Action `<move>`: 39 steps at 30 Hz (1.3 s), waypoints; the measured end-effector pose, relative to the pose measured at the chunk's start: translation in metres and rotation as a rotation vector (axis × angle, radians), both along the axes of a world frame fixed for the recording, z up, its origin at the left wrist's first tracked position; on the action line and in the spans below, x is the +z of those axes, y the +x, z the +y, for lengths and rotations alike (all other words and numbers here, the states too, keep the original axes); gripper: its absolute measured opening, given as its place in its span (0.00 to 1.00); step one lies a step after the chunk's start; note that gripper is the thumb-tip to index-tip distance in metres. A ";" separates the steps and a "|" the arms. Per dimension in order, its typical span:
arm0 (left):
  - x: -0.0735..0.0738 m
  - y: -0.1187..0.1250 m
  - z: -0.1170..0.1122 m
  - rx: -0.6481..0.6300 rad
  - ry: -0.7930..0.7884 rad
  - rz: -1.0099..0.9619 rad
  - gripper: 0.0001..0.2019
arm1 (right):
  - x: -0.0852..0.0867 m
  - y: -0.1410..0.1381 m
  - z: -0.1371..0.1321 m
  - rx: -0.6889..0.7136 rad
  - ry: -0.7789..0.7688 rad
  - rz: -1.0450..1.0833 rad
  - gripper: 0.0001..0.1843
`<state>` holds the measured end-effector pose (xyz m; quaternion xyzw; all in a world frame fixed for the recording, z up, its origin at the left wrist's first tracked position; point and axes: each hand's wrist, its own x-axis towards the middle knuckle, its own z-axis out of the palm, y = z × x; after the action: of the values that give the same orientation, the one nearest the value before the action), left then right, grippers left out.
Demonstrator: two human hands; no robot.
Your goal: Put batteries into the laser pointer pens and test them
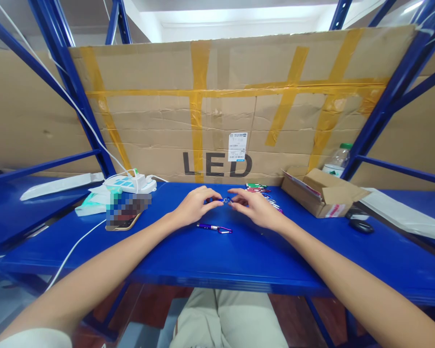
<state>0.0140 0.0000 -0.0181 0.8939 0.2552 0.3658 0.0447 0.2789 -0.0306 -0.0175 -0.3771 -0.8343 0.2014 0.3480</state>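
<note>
Both my hands meet over the middle of the blue table (239, 261). My left hand (195, 205) pinches a small blue keychain flashlight (223, 199) at its left end. My right hand (254, 207) is closed on the metal ring or clip at the other end of it. A purple keychain flashlight with a carabiner (214, 227) lies on the table just in front of my hands. A pile of several more coloured ones (258, 189) lies behind my right hand, near the cardboard wall.
An open cardboard box (322, 195) stands at the right, with a plastic bottle (338, 160) behind it and a black mouse (361, 225) beside it. At the left lie a phone (125, 216), a white-and-teal device (126, 184) and a white cable (76, 246). Blue shelf posts flank the table.
</note>
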 end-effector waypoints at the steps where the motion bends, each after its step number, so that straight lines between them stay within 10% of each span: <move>1: 0.000 0.000 -0.001 -0.003 -0.006 -0.001 0.13 | 0.000 0.000 0.000 0.001 -0.006 0.009 0.20; 16: 0.006 0.001 -0.008 -0.050 0.064 0.012 0.10 | 0.000 -0.010 -0.005 0.050 -0.202 0.200 0.18; 39: 0.008 0.004 -0.016 -0.047 0.244 0.079 0.12 | 0.006 -0.021 -0.023 -0.080 0.157 0.025 0.16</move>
<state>0.0184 -0.0161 -0.0102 0.9121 0.1895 0.3574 -0.0662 0.2578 -0.0534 -0.0119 -0.3789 -0.8275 0.1260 0.3947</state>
